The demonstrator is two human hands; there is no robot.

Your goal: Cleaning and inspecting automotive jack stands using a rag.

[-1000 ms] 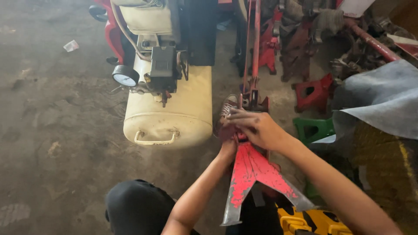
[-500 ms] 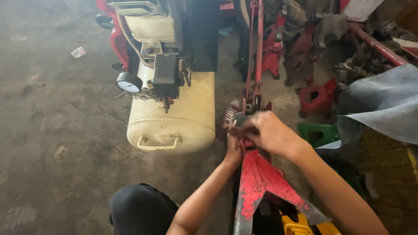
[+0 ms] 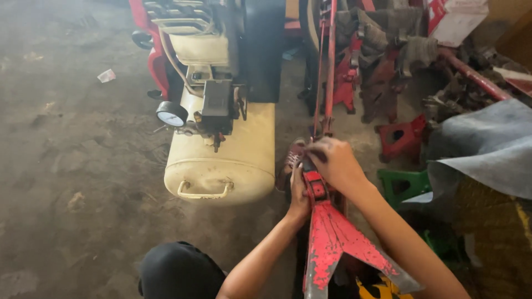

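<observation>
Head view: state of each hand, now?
Left hand: closed against the side of the red jack stand, gripping its upper part.
Right hand: curled shut over the stand's top.

Soft, even daylight, no glare — shadows faint under the cream tank (image 3: 221, 166), edges slightly blurred and stretched.

Both bare forearms reach forward and meet. The left hand (image 3: 299, 194) lies beneath, fingers curled; the right hand (image 3: 332, 163) arches above, fingers bent down.
</observation>
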